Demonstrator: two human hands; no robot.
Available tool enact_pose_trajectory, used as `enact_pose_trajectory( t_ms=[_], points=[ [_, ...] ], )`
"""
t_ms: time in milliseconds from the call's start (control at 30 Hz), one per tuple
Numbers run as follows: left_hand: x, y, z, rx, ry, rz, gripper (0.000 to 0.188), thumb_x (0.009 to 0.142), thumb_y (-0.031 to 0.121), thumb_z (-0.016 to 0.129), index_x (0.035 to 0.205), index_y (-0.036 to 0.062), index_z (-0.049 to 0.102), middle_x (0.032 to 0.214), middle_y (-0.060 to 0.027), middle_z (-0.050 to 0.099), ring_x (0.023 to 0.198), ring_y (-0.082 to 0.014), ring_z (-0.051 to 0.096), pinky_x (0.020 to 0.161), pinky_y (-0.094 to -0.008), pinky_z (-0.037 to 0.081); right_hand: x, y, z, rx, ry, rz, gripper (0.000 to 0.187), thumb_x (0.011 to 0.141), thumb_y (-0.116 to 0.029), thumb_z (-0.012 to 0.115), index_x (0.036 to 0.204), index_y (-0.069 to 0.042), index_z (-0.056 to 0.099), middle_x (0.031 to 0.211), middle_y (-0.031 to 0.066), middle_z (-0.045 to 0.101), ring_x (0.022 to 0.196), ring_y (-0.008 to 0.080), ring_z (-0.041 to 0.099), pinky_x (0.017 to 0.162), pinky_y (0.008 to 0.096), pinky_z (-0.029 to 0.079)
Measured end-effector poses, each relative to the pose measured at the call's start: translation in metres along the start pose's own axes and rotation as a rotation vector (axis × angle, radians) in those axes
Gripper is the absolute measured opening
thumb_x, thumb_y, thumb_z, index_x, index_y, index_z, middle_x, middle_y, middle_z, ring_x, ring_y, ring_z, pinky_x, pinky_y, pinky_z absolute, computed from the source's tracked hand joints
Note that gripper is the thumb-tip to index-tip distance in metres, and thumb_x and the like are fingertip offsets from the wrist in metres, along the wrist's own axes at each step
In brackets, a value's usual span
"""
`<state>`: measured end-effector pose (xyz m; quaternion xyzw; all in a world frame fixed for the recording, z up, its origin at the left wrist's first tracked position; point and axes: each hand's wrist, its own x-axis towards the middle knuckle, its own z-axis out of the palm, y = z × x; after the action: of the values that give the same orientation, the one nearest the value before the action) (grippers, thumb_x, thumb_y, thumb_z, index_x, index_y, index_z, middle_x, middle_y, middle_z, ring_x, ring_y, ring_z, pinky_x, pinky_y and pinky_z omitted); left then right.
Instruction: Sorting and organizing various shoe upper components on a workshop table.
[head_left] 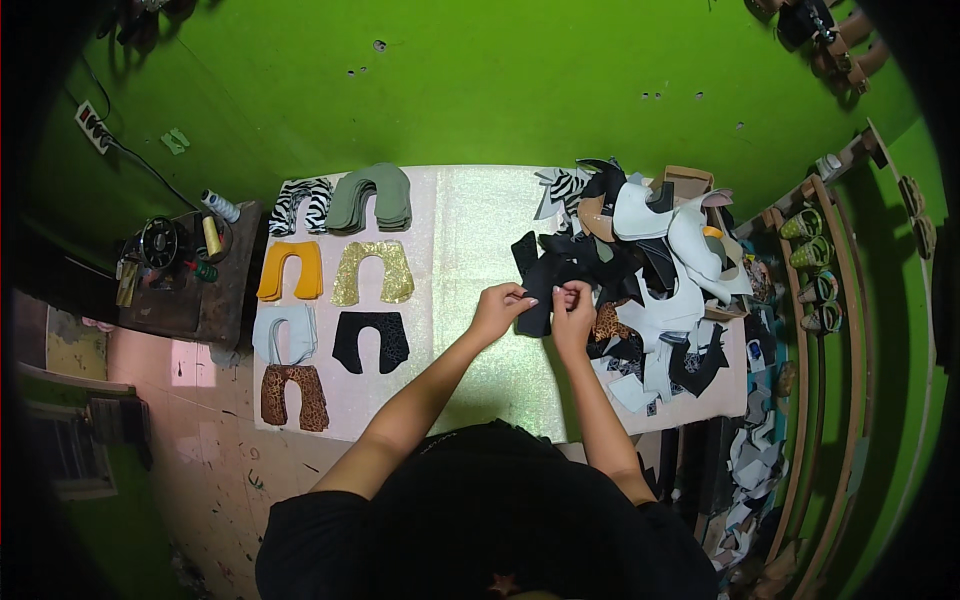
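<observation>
Near the middle of the bench (470, 215), at the left margin of the heap (640, 212), a flat black piece (537, 312) is held up between both hands. Left hand (497, 312): fingers pinched on its left edge. Right hand (573, 320): fingers pinched toward its right edge. Room: a broad strip of shimmering bench surface runs between stacks and heap, from the far edge by the green wall (470, 90) to the near edge at the person's torso. Right side tighter; scraps crowd the right hand and spread toward the right edge, a cardboard box (688, 177) among them at the far side. Materials: held piece matte and dark, outline partly lost against black scraps beyond. Left side, arch shapes in two columns: zebra stack (300, 188), thick green stack (370, 178), smooth yellow stack (290, 250), glittery gold stack (372, 249), white stack (285, 316), faintly patterned dark arch (370, 323), leopard stack (312, 402) at the near left corner. Heap: irregular, curved offcuts, chiefly white and black, some tan or animal-print.
</observation>
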<state>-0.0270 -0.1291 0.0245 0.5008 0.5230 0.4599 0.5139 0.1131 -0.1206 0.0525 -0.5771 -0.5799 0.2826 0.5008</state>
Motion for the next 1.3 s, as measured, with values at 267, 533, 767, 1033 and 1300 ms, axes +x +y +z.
enact_pose_trajectory(
  t_ms=[267,533,767,1033,1300],
  points=[
    [-0.007,-0.006,-0.001,-0.066,-0.005,-0.043,0.009,0.075,0.001,0.063,0.082,-0.0047,0.059,0.076,-0.0092,0.063,0.067,-0.0091,0.058,0.058,-0.0203,0.046,-0.018,0.002,0.012,0.199,-0.233,0.231,0.036,0.075,-0.018,0.066,0.1,0.005,0.053,0.081,0.0084,0.06,0.07,0.0119,0.055,0.066,0.0242,0.046],
    [-0.013,0.001,-0.002,-0.116,0.036,-0.032,0.014,0.074,0.002,0.064,0.083,-0.0083,0.062,0.074,-0.0103,0.063,0.066,-0.0116,0.059,0.061,-0.0219,0.048,-0.025,0.003,0.009,0.272,-0.328,0.277,0.04,0.076,-0.015,0.065,0.107,0.006,0.051,0.089,0.0103,0.06,0.081,0.0125,0.057,0.073,0.0239,0.045],
    [-0.016,0.015,-0.001,0.103,0.198,0.022,0.023,0.069,0.015,0.073,0.073,-0.0053,0.063,0.062,-0.0072,0.061,0.056,-0.0087,0.056,0.051,-0.0219,0.046,-0.032,-0.006,0.006,0.373,-0.502,0.186,0.053,0.072,-0.014,0.069,0.115,0.004,0.046,0.105,0.0124,0.054,0.094,0.0157,0.054,0.081,0.0275,0.044],
    [-0.021,0.026,-0.006,-0.467,-0.005,-0.315,0.028,0.087,0.026,0.053,0.088,-0.001,0.061,0.078,-0.0071,0.063,0.063,-0.0115,0.06,0.057,-0.0212,0.049,-0.033,-0.013,-0.006,0.04,-0.398,-0.04,0.049,0.073,-0.013,0.063,0.117,0.0,0.048,0.105,0.0157,0.053,0.097,0.0248,0.053,0.085,0.0323,0.04],
    [-0.025,0.027,-0.01,-0.493,-0.047,-0.366,0.025,0.088,0.019,0.05,0.088,-0.0043,0.058,0.083,-0.0108,0.061,0.07,-0.0146,0.061,0.065,-0.0256,0.053,-0.04,-0.007,-0.001,0.171,-0.347,0.028,0.032,0.083,-0.015,0.053,0.111,0.001,0.052,0.099,0.0139,0.057,0.089,0.0206,0.055,0.08,0.0297,0.042]
  ],
)
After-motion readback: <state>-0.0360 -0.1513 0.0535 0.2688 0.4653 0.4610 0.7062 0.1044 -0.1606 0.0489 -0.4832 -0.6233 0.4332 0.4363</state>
